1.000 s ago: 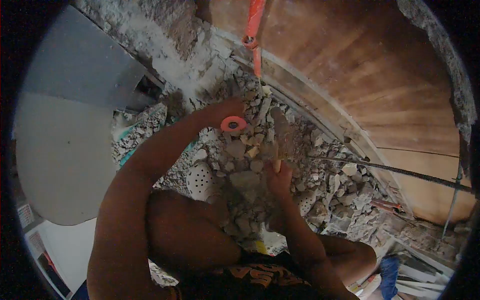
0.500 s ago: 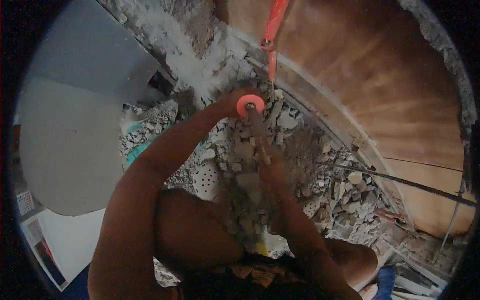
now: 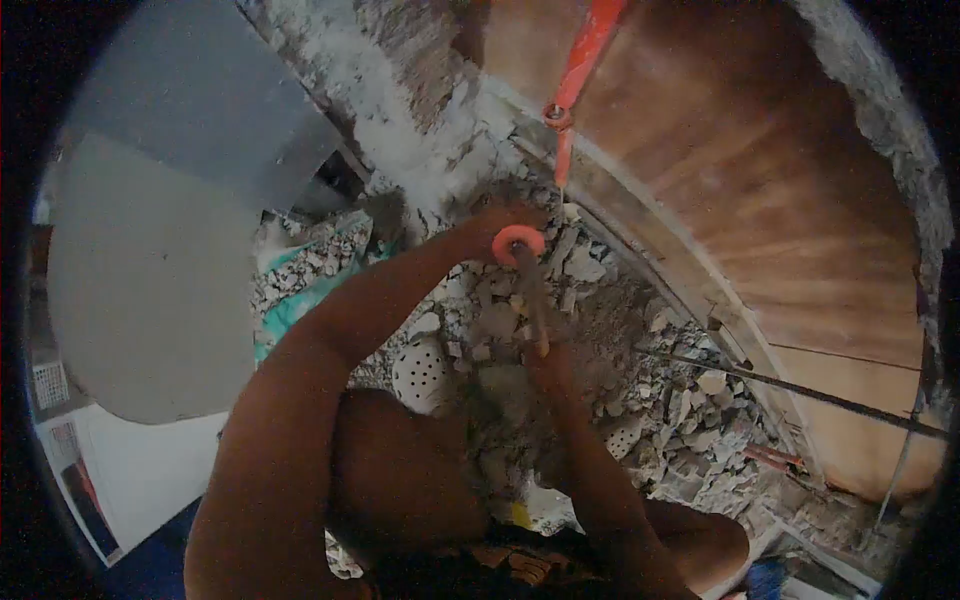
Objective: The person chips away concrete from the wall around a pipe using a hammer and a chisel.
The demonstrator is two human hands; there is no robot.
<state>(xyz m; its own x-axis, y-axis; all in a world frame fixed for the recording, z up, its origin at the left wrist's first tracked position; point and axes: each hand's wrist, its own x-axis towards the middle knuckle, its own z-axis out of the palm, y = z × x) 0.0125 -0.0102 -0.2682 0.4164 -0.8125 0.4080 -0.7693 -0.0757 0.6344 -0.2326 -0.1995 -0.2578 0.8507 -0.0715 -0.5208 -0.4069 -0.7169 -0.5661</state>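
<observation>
My left hand [image 3: 508,218] is closed on a tool with a round red-orange guard [image 3: 506,248], above the rubble. The tool's lower part is hidden. My right hand [image 3: 546,368], closed and blurred, holds a hammer [image 3: 538,315] by its light handle. The hammer's far end overlaps the middle of the guard; whether they touch cannot be made out. Broken rubble [image 3: 500,325] lies beneath both hands. A white perforated shoe [image 3: 420,377] stands on it at the left, and another [image 3: 622,438] shows partly at the right.
A curved brown wooden panel [image 3: 720,170] borders the rubble, with a red-orange strap [image 3: 588,55] in front. A dark bar [image 3: 790,382] crosses at the right. Grey boards [image 3: 160,280] lie left, beside a green-edged bag of rubble [image 3: 305,270].
The hammer in my right hand has swung from beside the guard to over its middle. The view has shifted, so the surroundings appear farther right.
</observation>
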